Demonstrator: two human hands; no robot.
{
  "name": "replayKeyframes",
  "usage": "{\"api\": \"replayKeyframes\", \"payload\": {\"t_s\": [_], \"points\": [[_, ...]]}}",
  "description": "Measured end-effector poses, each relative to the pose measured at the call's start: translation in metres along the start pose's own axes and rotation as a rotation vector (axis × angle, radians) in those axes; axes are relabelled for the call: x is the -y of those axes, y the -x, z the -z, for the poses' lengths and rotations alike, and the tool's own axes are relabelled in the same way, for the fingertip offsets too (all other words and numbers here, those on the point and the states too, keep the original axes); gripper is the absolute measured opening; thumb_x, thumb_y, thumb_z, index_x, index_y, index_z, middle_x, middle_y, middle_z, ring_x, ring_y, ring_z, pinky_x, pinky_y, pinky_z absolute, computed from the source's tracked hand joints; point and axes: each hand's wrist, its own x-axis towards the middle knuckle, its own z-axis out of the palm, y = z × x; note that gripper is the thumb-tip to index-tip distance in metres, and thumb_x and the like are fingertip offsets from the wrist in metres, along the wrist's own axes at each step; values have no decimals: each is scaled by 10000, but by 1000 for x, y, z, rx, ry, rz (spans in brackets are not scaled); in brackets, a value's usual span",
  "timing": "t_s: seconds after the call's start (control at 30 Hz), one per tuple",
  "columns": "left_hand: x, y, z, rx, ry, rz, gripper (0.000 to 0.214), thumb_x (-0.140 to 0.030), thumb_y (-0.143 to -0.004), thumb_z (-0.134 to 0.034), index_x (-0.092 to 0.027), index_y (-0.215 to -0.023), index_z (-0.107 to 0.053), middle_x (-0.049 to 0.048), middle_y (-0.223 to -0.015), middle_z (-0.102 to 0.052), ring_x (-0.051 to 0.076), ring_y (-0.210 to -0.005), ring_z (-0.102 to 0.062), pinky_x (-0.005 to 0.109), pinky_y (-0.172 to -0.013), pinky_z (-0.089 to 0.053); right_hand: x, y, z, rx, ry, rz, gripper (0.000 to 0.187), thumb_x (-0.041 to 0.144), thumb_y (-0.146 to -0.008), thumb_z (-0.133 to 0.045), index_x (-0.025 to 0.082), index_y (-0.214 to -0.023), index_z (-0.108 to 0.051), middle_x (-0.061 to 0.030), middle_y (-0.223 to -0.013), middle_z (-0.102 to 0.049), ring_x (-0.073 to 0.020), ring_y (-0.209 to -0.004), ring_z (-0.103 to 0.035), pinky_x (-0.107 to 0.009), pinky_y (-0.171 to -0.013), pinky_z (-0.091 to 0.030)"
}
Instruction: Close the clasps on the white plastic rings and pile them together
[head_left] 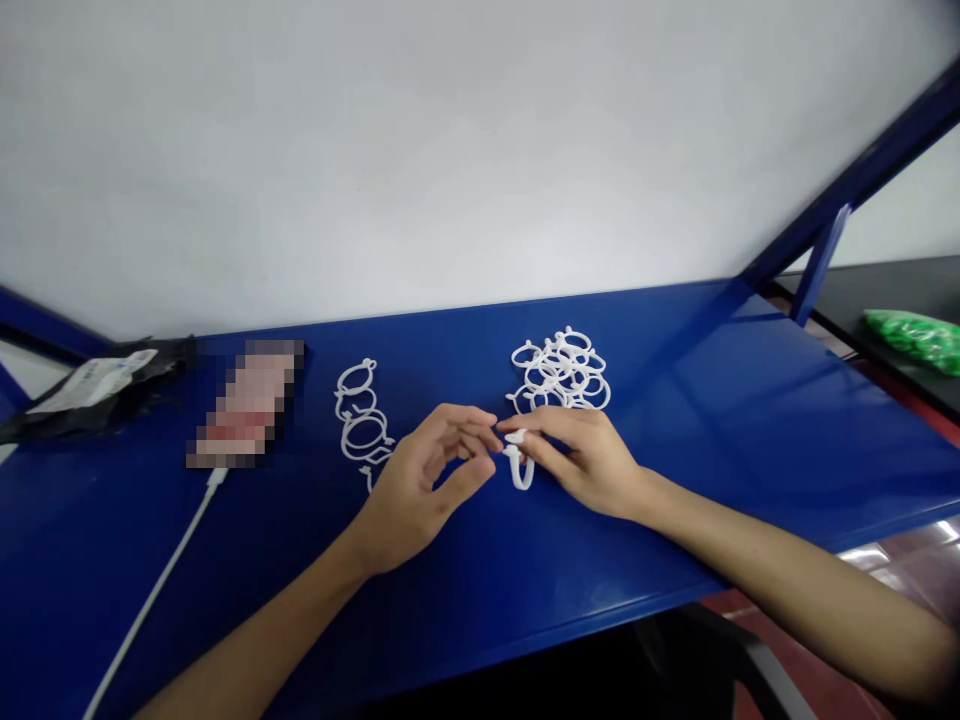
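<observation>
Between the thumb and fingers of my right hand (589, 455) is a white plastic curtain ring (523, 472), seen nearly edge-on. My left hand (427, 475) faces it from the left, fingers curved and apart from the thumb, with nothing in them. Its fingertips come close to the ring and to the right fingertips; whether they touch I cannot tell. Just beyond my right hand lies a heap of similar white rings (559, 370), each with small knobs. Several more rings (356, 378) lie in a row behind my left hand, which partly covers the nearest ones.
All this is on a blue table (525, 580) against a pale wall. At the left are a blurred-out phone-like object (247, 405), its white cable (161, 580) and a black plastic package (97, 390). A green bag (915, 335) lies on a dark surface at right.
</observation>
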Motion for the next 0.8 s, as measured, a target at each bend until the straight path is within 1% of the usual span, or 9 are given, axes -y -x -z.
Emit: {"api": "replayKeyframes", "payload": {"t_s": [0.07, 0.13, 0.2, 0.3, 0.37, 0.4, 0.53, 0.63, 0.8], "points": [[0, 0, -1, -22, -113, -84, 269, -337, -874, -728, -255, -1117, -649, -4, -919, -693, 115, -808, -671, 241, -779, -560, 1, 1, -1, -6, 33, 35, 208, 211, -1004, -536, 169, -1138, -690, -52, -975, -763, -134, -822, -708, -254, -730, -564], [1, -1, 0, -45, -229, -143, 182, -328, -849, -756, -249, -1001, -692, -21, -860, -693, 101, -768, -658, 221, -750, -547, 2, 2, -2, 3, 53, 80, 229, 212, -1009, -524, 151, -1154, -690, -68, -973, -759, -138, -794, -696, -263, -707, -562], [2, -2, 0, -79, -319, -183, 119, -310, -837, -769, -240, -907, -703, -33, -811, -689, 90, -729, -645, 207, -715, -535, 2, 3, -4, 27, 71, 124, 245, 218, -1018, -506, 131, -1155, -691, -71, -905, -746, -138, -740, -670, -265, -668, -550], [2, -2, 1, -89, -380, -230, 75, -270, -853, -752, -243, -907, -708, -37, -800, -691, 87, -709, -645, 204, -680, -528, 2, 3, -7, 64, 97, 155, 255, 227, -1027, -489, 123, -1145, -689, -50, -792, -705, -136, -688, -629, -260, -631, -524], [2, -2, 1, -84, -414, -248, 22, -233, -889, -708, -243, -908, -713, -31, -819, -695, 89, -725, -651, 210, -685, -528, 0, 3, -7, 74, 124, 162, 259, 221, -1029, -476, 112, -1136, -686, -45, -762, -686, -135, -672, -611, -259, -622, -511], [1, -2, 1, -84, -434, -249, 39, -213, -901, -689, -241, -896, -715, -28, -826, -695, 90, -734, -652, 213, -690, -528, 0, 4, -8, 81, 139, 168, 264, 215, -1031, -469, 101, -1131, -685, -46, -752, -678, -134, -662, -603, -259, -618, -506], [2, -3, 2, -104, -470, -227, 98, -147, -884, -688, -238, -856, -712, -35, -830, -690, 90, -743, -647, 218, -703, -528, -3, 4, -7, 132, 215, 204, 295, 224, -1042, -440, 69, -1101, -684, -59, -734, -660, -142, -645, -592, -273, -627, -500], [4, -3, 3, -93, -452, -228, 158, -102, -893, -655, -242, -843, -710, -39, -821, -682, 83, -734, -645, 213, -699, -532, -3, 4, -5, 182, 261, 219, 324, 240, -1055, -408, 66, -1089, -680, -67, -738, -661, -148, -648, -596, -283, -635, -502], [4, -4, 3, -43, -417, -264, 191, -123, -926, -612, -231, -803, -710, -20, -796, -679, 85, -690, -646, 215, -658, -543, -1, 3, -3, 242, 266, 246, 323, 243, -1061, -396, 86, -1052, -679, -60, -743, -664, -137, -630, -582, -277, -609, -474]]}}
